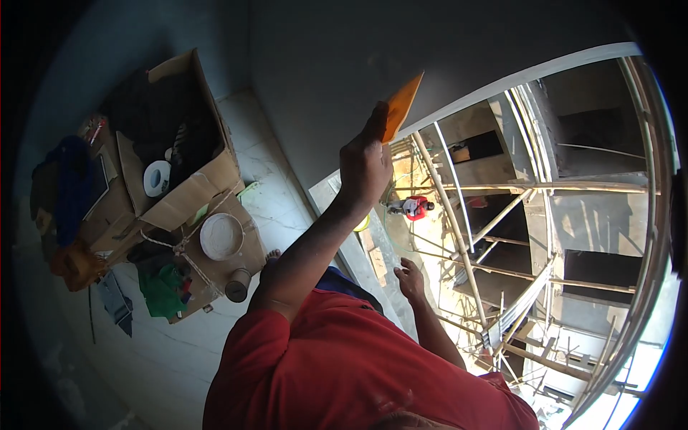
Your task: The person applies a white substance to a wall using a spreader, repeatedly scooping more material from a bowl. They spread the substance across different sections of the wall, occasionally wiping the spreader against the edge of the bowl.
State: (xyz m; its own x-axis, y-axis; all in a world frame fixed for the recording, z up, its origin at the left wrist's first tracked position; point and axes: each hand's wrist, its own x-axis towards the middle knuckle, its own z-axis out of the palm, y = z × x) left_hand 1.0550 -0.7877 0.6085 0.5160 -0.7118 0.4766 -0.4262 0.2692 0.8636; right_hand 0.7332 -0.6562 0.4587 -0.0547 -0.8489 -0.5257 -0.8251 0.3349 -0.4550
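Observation:
My left hand (365, 168) is raised with its fingers closed around a flat orange putty spreader (403, 106). The spreader's blade overlaps the grey wall (322, 86), close to the pale edge of the opening. Lower and to the right, my right hand (411, 281) is held out in front of the bright opening. Its fingers are loosely bent and apart, with nothing in them.
On the left, a cardboard box (188, 192) holds dark material and a white roll (156, 178). Nearby are a round tub of white paste (222, 237), a can (238, 285) and a green bag (163, 290). Wooden scaffolding (494, 188) and a person in red (416, 208) far below show through the opening.

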